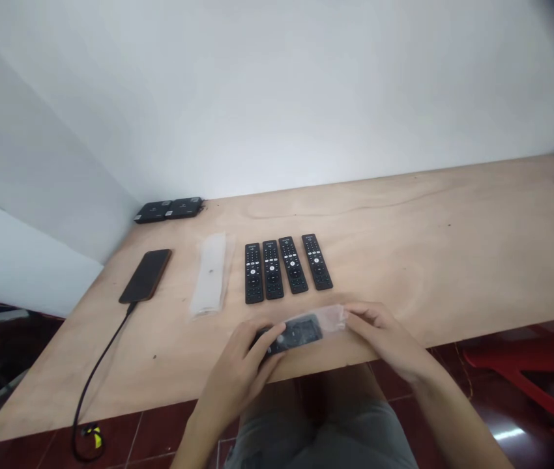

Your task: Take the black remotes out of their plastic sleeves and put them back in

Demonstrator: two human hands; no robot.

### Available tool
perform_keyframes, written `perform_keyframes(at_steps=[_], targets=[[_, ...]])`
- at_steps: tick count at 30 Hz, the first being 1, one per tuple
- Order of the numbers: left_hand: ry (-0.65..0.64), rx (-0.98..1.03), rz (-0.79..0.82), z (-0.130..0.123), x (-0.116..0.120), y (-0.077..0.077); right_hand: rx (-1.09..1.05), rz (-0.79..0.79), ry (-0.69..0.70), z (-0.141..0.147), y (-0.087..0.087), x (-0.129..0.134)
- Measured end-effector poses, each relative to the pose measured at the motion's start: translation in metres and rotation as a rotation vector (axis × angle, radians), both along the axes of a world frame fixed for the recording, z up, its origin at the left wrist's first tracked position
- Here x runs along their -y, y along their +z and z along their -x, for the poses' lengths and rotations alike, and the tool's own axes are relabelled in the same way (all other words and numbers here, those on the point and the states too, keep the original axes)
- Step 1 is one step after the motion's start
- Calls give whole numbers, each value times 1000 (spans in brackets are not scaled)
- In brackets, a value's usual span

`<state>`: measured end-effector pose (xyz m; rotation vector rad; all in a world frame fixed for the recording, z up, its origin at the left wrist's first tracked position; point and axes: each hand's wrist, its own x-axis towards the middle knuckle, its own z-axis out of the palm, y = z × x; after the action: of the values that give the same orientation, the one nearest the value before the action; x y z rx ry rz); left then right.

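A black remote control (301, 331) lies partly inside a clear plastic sleeve (332, 318), held low over the table's front edge. My left hand (250, 355) is closed around the remote's left end, thumb on its face. At the other end, my right hand (379, 329) pinches the sleeve's loose end between thumb and fingers. Just beyond, several bare black remotes stand side by side in a row, among them a leftmost remote (254, 273) and a rightmost remote (317, 262). Left of the row rests a flat stack of clear plastic sleeves (210, 273).
A phone (146, 276) with a black cable (96, 371) lies at the left; the cable hangs over the front edge. Two black boxes (169, 209) sit by the wall at the back left. The wooden table (453, 260) meets a white wall. A red chair (516, 365) stands at the right.
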<state>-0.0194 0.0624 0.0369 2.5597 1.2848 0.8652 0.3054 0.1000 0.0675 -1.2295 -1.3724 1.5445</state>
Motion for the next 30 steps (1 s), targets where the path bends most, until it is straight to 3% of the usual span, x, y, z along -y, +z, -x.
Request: perform_keyframes(at_steps=[4, 9, 17, 26, 30], targets=[[-16, -1, -13, -1, 0, 1, -1, 36, 58, 5, 4, 0], [-39, -12, -14, -1, 1, 3, -15, -52, 62, 16, 8, -3], [-33, -33, -20, -2, -2, 3, 225, -281, -45, 33, -13, -1], [-44, -12, -26, 0, -1, 0, 233, -194, -23, 31, -3, -1], [-16, 5, 62, 0, -3, 2, 226, -183, -19, 26, -6, -1]])
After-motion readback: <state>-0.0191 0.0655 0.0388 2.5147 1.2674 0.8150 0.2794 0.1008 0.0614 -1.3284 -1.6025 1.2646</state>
